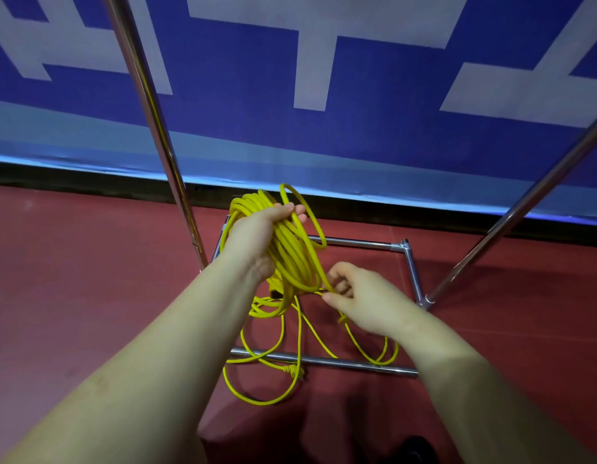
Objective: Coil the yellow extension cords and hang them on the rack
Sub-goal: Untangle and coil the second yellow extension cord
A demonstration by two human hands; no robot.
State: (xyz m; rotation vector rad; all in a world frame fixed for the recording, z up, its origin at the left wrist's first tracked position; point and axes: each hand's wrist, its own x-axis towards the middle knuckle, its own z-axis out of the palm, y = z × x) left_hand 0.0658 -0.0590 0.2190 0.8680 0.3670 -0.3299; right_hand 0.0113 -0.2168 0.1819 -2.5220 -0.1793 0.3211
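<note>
From the head camera, your left hand (257, 236) has its fingers curled round a thick bundle of coiled yellow extension cord (290, 252), held above the chrome tube rack base (364, 243). Your right hand (364, 296) pinches the next strand at the coil's lower edge. Loose yellow cord loops (257, 380) lie on the dark red floor (73, 279), draped over the front chrome bar (340, 362). Feed each turn the same size as the bundle, and lift the slack clear of that bar so it doesn't snag. The blue banner with large white shapes (310, 61) behind is cropped; I cannot read any writing or brand on it.
</note>
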